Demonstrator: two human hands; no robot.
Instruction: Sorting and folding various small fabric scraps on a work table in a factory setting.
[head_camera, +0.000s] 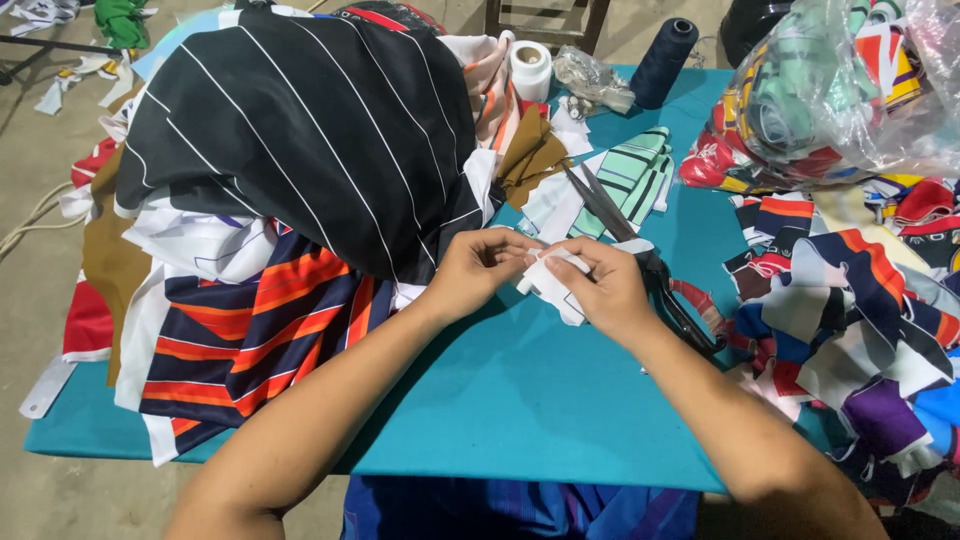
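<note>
Over the teal table (520, 400), just in front of the black striped cloth heap (300, 130): left hand (480, 265) and right hand (605, 285) both pinching one small white fabric piece (548, 283), fingertips close together. Right beside the right hand, long black scissors (640, 255) lying blades outward — likely a snag or nick risk with any sideways slide. Loose pinch on so small a scrap: probably a slip onto the table.

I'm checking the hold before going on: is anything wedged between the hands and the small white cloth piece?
Nothing visible: the left hand and right hand pinch the white cloth piece directly. The scissors lie just behind the right hand.
</note>
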